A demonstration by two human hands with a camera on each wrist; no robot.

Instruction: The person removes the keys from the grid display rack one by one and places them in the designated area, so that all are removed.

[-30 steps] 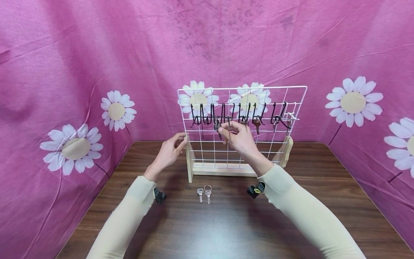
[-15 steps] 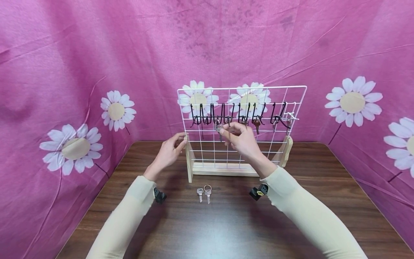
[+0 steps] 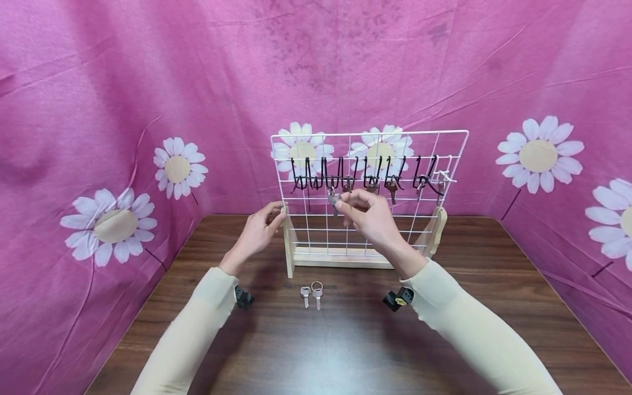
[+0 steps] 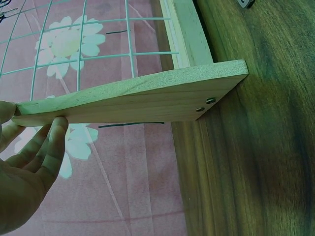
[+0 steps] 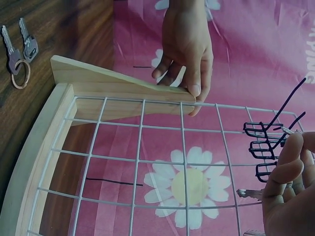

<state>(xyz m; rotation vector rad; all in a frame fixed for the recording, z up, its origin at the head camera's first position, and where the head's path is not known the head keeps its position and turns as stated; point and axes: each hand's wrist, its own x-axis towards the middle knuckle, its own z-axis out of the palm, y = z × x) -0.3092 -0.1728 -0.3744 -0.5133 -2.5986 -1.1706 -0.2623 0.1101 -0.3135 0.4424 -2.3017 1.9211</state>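
Note:
Against the backdrop stands a white wire grid rack point(image 3: 326, 230) on a pale wooden stand. My left hand point(image 3: 259, 225) pinches the top of the stand's left wooden side piece point(image 4: 128, 98) between thumb and fingers. With thumb and fingertips my right hand point(image 3: 372, 216) pinches a silver key point(image 3: 334, 198) in front of the grid, just below a row of black hooks point(image 3: 333, 180). In the right wrist view, part of that key is hidden behind the fingers of my right hand point(image 5: 290, 191).
Several keys hang from hooks further right, a brown key point(image 3: 392, 188) among them. Two loose keys point(image 3: 317, 296) lie on the wooden table point(image 3: 316, 351) in front of the rack, one with a ring. Pink daisy cloth point(image 3: 247, 82) surrounds the table's back and sides.
My right hand has shifted slightly right and down, and the key in its fingers has dropped a little below the hooks. My left hand has stayed in place.

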